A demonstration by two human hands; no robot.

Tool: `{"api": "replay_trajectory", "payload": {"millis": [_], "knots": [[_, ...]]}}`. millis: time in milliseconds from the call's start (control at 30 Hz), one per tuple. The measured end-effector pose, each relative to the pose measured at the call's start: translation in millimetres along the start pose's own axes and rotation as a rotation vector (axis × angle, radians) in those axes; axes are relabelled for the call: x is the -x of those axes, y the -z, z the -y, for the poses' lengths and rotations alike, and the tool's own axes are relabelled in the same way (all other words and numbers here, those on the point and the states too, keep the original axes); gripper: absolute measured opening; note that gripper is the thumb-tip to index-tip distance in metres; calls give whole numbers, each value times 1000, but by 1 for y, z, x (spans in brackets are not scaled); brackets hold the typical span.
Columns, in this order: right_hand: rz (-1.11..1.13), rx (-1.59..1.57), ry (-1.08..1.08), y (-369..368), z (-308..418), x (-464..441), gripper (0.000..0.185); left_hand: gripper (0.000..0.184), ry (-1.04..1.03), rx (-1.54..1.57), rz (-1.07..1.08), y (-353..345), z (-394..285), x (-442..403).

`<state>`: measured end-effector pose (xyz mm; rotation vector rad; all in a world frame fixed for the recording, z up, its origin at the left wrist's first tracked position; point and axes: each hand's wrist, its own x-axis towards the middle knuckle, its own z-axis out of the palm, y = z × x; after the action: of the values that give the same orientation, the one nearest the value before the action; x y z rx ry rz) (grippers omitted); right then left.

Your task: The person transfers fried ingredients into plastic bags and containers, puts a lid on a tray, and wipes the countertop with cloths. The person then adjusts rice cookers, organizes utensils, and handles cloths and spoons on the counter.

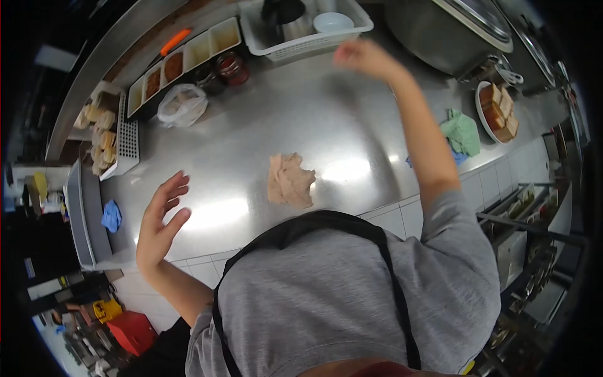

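Note:
My left hand (162,221) hovers over the left part of the steel counter (251,125), its fingers apart and nothing in it. Stretched forward, my right hand (366,58) is near the front edge of the white basket (308,44); its fingers are blurred and look curled, and whether they hold anything cannot be made out. Between my arms a crumpled beige cloth (291,180) lies on the counter, touched by neither hand. Inside the basket are a white bowl (333,23) and a dark and metal container (290,24).
Along the back left stand a row of food trays (198,50), a red jar (233,69), a plastic bag (183,105) and a basket of bread (127,141). At right are a green cloth (461,132), a bowl of bread (496,112) and a large pot (427,31).

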<state>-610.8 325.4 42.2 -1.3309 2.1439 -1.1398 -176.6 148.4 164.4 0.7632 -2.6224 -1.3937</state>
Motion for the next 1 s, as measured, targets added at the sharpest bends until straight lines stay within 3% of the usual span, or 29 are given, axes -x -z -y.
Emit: {"api": "replay_trajectory", "payload": {"millis": [67,100,133,200,267,333,400,433,467,533,567,667,767,867,1000], "knots": [[419,-64,47,-78,31,39,32,55,39,-12,50,-8,8,-9],[335,68,183,-123,47,71,38,55,41,-5,49,-13,13,-13],[457,-54,152,-157,65,85,48,55,55,-42,78,-20,19,-19],[353,13,200,-213,69,122,44,52,83,-97,113,-36,28,-31],[66,292,467,-234,56,140,43,50,45,-174,84,-52,52,-34],[-97,249,321,-214,5,135,35,47,-64,-312,-49,-67,88,-34],[-350,329,114,-140,-64,131,24,47,-29,-363,-132,-73,116,-15],[-464,348,2,-103,-97,128,27,47,1,-413,-217,-75,128,-6],[-587,641,42,-51,-99,132,25,47,2,-412,-218,-78,142,4],[-693,553,-389,16,-188,128,28,47,109,-446,-334,-84,166,23],[-881,931,-215,24,-217,120,29,46,125,-478,-376,-91,177,29],[-760,822,-74,15,-234,48,31,45,179,-462,-587,-125,195,36],[-791,691,-50,16,-228,-17,33,48,295,-759,-562,-153,200,34],[-772,286,-300,29,-212,-61,37,49,331,-651,-619,-153,193,28],[-781,308,-310,29,-222,-105,36,51,413,-704,-562,-152,192,26]]}}
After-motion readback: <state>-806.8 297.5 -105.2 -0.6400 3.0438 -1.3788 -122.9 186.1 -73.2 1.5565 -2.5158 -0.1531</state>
